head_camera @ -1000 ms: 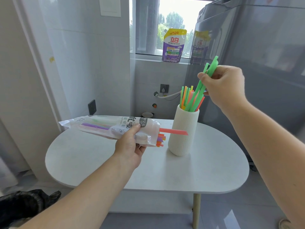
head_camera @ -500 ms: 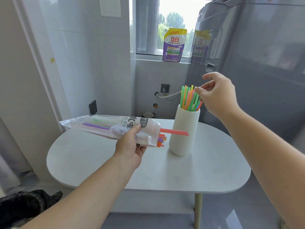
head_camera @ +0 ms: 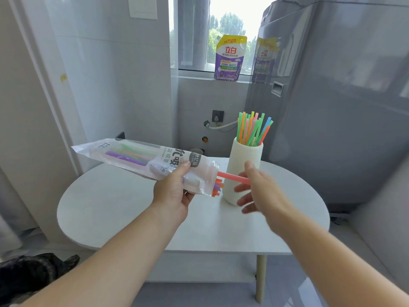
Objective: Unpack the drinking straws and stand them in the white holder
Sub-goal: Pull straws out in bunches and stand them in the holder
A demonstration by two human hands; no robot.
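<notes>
Gripping the straw bag (head_camera: 141,160) in my left hand (head_camera: 174,196) above the counter (head_camera: 132,209), I see my right hand (head_camera: 261,191) spread loose and empty at a red straw (head_camera: 232,177) poking from the bag's mouth. Behind it stands the holder (head_camera: 244,160), straws (head_camera: 252,127) upright inside.

White holder (head_camera: 243,171) on table (head_camera: 124,209)
</notes>
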